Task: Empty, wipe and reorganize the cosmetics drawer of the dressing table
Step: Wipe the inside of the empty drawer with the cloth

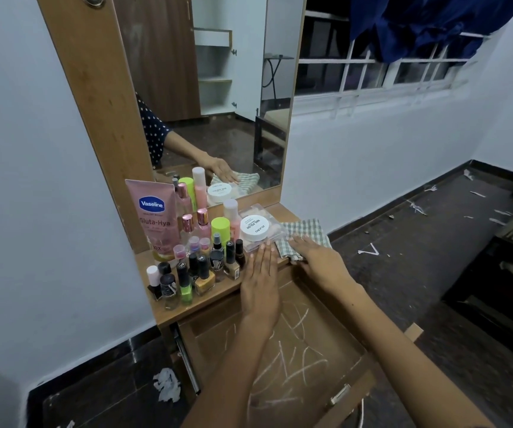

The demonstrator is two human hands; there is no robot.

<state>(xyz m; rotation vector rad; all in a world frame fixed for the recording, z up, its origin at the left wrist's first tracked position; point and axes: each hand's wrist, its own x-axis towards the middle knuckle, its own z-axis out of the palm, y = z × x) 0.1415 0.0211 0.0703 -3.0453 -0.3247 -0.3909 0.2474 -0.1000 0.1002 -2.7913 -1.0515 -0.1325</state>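
Observation:
The wooden drawer is pulled out below the dressing table top and holds nothing; white scratch marks cross its bottom. A green checked cloth lies on the table top's right end. My right hand rests flat on the cloth's near part, fingers straight. My left hand lies flat at the table top's front edge beside the cloth, fingers straight and together. Several nail polish bottles stand in a cluster left of my left hand. A white round jar sits on a clear box behind it.
A pink Vaseline tube, spray bottles and a lime-capped bottle stand against the mirror. Crumpled white paper lies on the dark floor at the left. Paper scraps are scattered over the floor on the right, under the window.

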